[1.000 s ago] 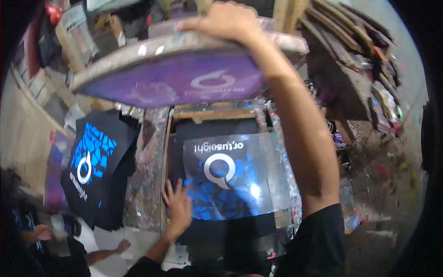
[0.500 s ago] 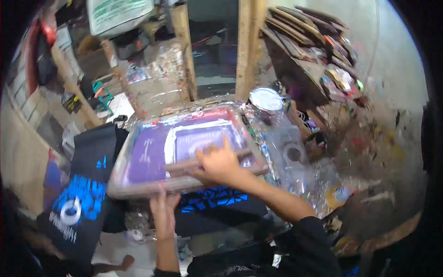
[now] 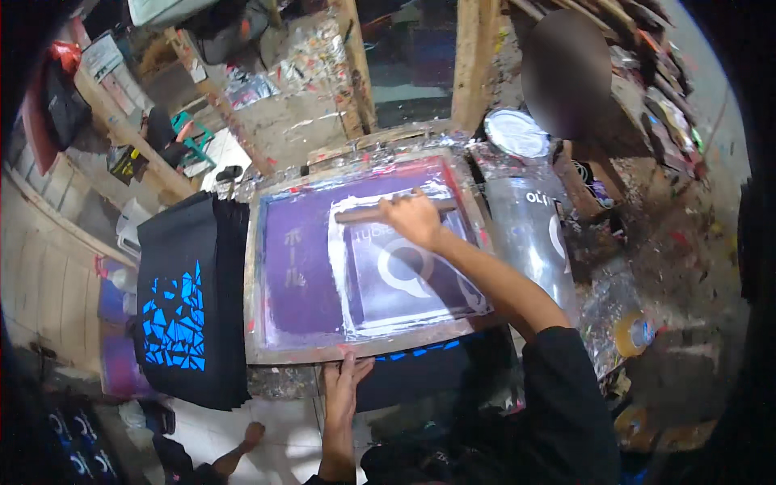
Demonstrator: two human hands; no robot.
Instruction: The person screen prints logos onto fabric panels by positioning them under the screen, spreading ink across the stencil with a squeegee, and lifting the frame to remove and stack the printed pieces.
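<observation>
A wooden-framed printing screen (image 3: 295, 353) with purple mesh lies over black fabric (image 3: 436, 388) with blue shapes, which shows below its near edge. White ink surrounds a panel with a pale ring design. My right hand (image 3: 412, 218) is closed round the wooden handle of a squeegee (image 3: 360, 217), at the far part of this panel. My left hand (image 3: 343, 386) grips the middle of the screen's near edge, thumb against the wood; some fingers are partly hidden. Left of the screen lies a stack of black fabric pieces (image 3: 174, 242), the top one printed with blue shards.
At the back right stands a round container of white ink (image 3: 517, 133). Clear plastic sheeting (image 3: 525, 234) and a roll of yellowish tape (image 3: 634, 334) lie to the right. Another person's hand (image 3: 255, 435) shows at the lower left. A wooden post (image 3: 477, 65) rises behind.
My right hand has moved the squeegee from the panel's near side to its far side. The ring-printed black piece at left is gone from there, uncovering the stack. My left hand stays at the near edge.
</observation>
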